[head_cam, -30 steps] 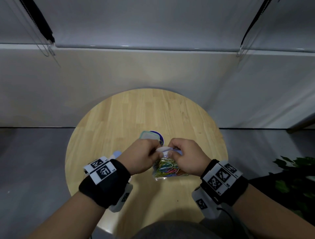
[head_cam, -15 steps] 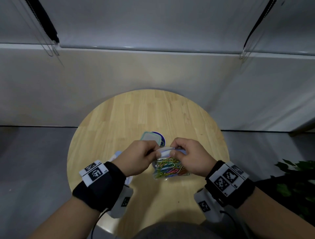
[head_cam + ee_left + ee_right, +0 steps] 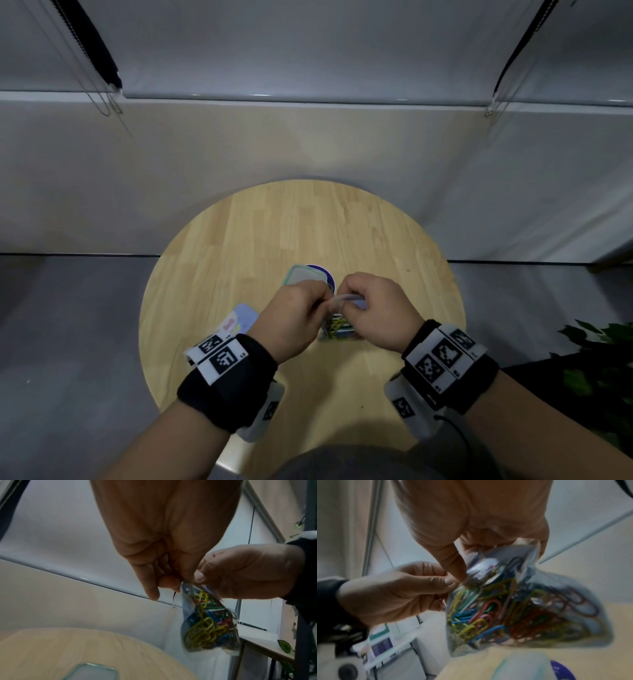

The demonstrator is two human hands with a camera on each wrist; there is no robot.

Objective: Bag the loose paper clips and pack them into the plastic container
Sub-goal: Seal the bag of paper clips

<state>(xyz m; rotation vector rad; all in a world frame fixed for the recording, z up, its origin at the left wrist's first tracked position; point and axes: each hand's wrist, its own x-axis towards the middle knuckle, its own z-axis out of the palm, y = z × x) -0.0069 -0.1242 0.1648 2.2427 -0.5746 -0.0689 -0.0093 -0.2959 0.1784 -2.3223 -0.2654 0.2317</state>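
Observation:
A small clear plastic bag [image 3: 337, 330] full of coloured paper clips [image 3: 488, 612] hangs above the round wooden table [image 3: 239, 240]. Both hands pinch its top edge. My left hand [image 3: 323, 303] holds the left end of the bag mouth between thumb and forefinger [image 3: 169, 582]. My right hand [image 3: 344, 301] pinches the right end, its thumb [image 3: 453, 566] pressed on the plastic. The bag [image 3: 209, 623] sags below the fingers. The teal-rimmed plastic container [image 3: 303, 275] sits on the table just beyond the hands.
A blue round disc [image 3: 328, 275] lies partly under the container. A pale printed packet [image 3: 239, 320] lies on the table left of my left wrist. Green plant leaves [image 3: 603, 359] stand off the table at the right. A wall rises behind the table.
My hands have drawn closer together at the bag's top. The bag now hangs narrower between them, showing less of its face than before.

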